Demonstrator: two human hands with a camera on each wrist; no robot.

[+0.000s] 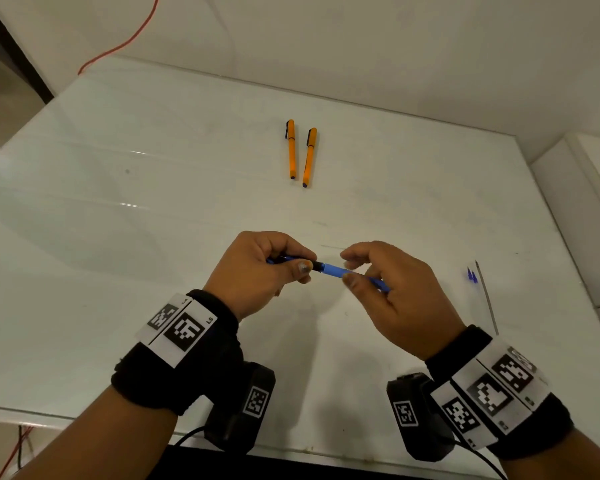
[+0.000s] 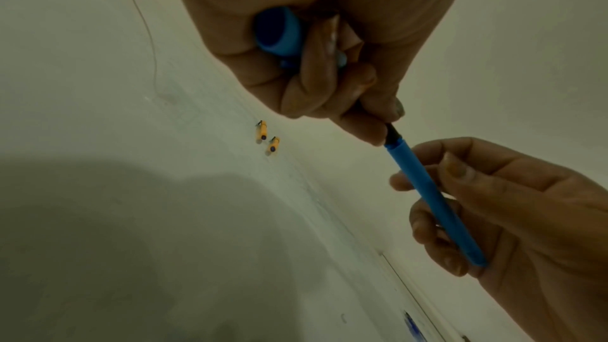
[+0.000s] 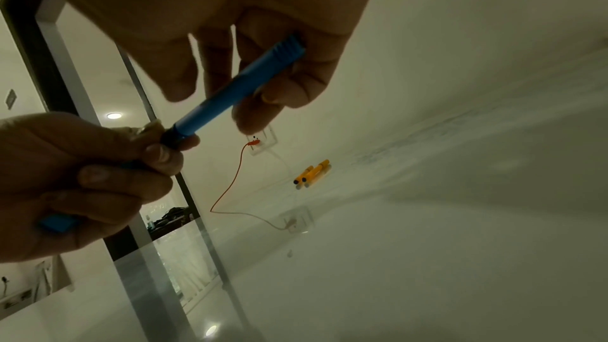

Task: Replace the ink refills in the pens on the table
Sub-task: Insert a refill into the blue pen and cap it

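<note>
A blue pen barrel (image 1: pixel 333 270) (image 2: pixel 424 186) (image 3: pixel 230 92) is held level above the table between both hands. My left hand (image 1: pixel 303 264) (image 2: pixel 372 124) pinches the black tip section (image 1: pixel 316 266) (image 2: pixel 393 134) (image 3: pixel 171 137) at the barrel's left end. The same hand keeps a blue cap (image 2: pixel 279 33) (image 3: pixel 57 223) tucked in its palm. My right hand (image 1: pixel 352 270) (image 3: pixel 250 92) grips the barrel with thumb and curled fingers. Two orange capped pens (image 1: pixel 291 148) (image 1: pixel 309 157) (image 2: pixel 261 131) (image 3: pixel 312 173) lie side by side farther back on the white table (image 1: pixel 118 237).
A thin grey refill (image 1: pixel 487 299) and small blue pieces (image 1: pixel 471 273) lie on the table to the right of my right hand. A red wire (image 1: pixel 129 43) runs down the wall at the back left. A white ledge (image 1: pixel 596 188) borders the table's right side.
</note>
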